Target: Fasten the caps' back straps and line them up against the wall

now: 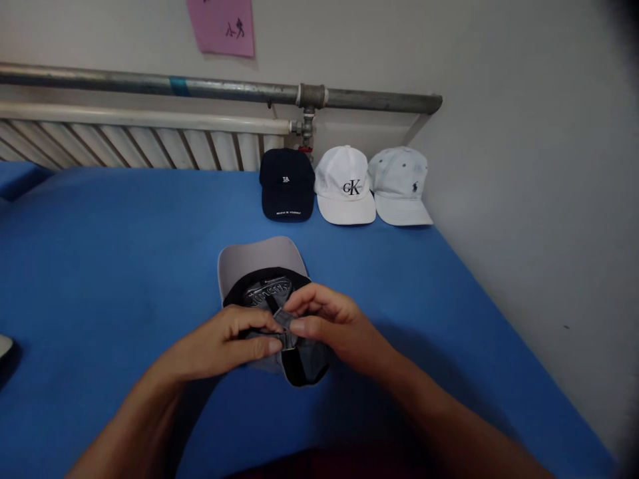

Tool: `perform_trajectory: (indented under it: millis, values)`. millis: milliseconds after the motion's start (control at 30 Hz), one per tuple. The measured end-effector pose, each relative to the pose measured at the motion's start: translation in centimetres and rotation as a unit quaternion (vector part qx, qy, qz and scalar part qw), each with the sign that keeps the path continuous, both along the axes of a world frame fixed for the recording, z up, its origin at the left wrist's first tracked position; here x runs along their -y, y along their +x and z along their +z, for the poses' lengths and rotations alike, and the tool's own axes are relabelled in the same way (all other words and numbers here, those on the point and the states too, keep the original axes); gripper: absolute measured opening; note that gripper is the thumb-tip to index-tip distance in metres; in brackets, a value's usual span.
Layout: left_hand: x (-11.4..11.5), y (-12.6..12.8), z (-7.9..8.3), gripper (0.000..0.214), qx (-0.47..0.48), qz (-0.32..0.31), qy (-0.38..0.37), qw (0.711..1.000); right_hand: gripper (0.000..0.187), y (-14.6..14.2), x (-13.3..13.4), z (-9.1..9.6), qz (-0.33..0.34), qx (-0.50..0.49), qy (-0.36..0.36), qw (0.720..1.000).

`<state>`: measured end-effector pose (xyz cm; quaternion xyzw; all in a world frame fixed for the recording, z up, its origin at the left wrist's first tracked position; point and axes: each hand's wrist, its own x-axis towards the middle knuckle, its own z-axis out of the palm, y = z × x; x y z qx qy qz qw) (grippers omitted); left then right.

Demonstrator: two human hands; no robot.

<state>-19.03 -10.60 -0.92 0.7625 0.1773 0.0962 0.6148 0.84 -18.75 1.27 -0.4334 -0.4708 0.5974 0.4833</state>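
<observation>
A grey baseball cap (264, 256) lies upside down on the blue surface, brim pointing away from me and its dark inside showing. Both hands are at its back strap (288, 326), which has a small metal buckle. My left hand (224, 339) comes from the left, with thumb and fingers closed on the strap by the buckle. From the right, my right hand (332, 322) pinches the strap's end between thumb and fingers. The cap's back opening faces me, partly covered by the fingers.
Along the wall stand a dark navy cap (287, 183), a white cap (344, 183) and a pale cap (402, 186). Behind the blue surface (124, 266) are a radiator (174, 143) and a metal pipe (224, 88). A white object (4, 346) shows at the left edge.
</observation>
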Motion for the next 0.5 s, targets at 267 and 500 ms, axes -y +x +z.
perform_trajectory:
  millis: [267,500]
  values:
    - [-0.1,0.5,-0.5,0.009,0.023,0.101,-0.170,0.980,0.011,0.0,-0.1,-0.3,-0.020,0.015,-0.031,0.999]
    - [-0.3,1.8,-1.4,0.009,0.034,0.189,-0.246,0.950,0.005,-0.2,-0.2,-0.2,-0.051,0.113,-0.002,0.992]
